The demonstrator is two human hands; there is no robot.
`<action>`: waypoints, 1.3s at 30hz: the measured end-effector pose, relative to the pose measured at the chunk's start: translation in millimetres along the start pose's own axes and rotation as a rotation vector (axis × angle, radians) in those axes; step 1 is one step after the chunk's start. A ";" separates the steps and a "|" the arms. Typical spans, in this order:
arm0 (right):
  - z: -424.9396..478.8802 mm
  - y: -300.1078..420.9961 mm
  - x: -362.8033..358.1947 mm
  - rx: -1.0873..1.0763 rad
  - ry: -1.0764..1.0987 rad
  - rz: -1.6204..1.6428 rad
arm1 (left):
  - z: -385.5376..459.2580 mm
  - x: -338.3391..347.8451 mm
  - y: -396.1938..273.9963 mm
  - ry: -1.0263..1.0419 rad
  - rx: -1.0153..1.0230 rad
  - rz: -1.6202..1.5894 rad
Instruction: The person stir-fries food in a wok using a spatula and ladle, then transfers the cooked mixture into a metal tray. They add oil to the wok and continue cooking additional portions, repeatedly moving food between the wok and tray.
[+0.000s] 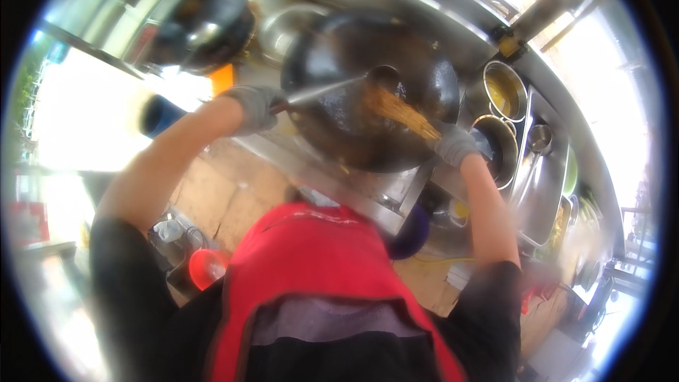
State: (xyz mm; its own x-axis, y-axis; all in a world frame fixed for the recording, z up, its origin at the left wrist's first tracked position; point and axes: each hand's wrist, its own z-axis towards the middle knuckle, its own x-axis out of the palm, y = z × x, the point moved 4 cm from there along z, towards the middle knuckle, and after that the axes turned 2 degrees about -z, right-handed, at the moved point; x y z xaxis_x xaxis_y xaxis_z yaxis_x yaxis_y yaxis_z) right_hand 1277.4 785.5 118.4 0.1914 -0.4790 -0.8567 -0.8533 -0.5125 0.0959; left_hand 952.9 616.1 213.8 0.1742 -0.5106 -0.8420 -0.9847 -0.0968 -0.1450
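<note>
A large dark wok (339, 58) sits on the stove in front of me, its inner wall shiny and wet-looking. My left hand (254, 109), in a grey glove, grips the dark handle of a metal ladle (326, 91). The ladle's shaft reaches across the wok, and its round dark bowl lies near the wok's middle. In my grey-gloved right hand (455, 144) is a bundled bamboo wok brush (406, 111). Its bristles point into the wok beside the ladle bowl; blur hides whether they touch the metal.
Another dark wok (204, 24) stands at the far left, beside a metal bowl (289, 32). To the right are a pot with yellowish liquid (504, 90), a second pot (509, 151) and a small ladle (540, 139) in a tray. A red bowl (207, 269) is low at left.
</note>
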 end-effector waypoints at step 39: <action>-39.5 202.0 13.2 0.116 0.123 1.156 | -43.9 29.6 335.0 -0.590 -0.414 -1.280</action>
State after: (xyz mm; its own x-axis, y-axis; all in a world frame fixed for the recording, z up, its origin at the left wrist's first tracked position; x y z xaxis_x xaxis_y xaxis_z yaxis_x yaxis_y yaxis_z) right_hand 1126.6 647.5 146.5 -0.6885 -0.6864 -0.2342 -0.5880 0.3393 0.7342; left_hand 628.6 531.0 163.2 0.7791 0.5154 -0.3569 -0.0743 -0.4893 -0.8690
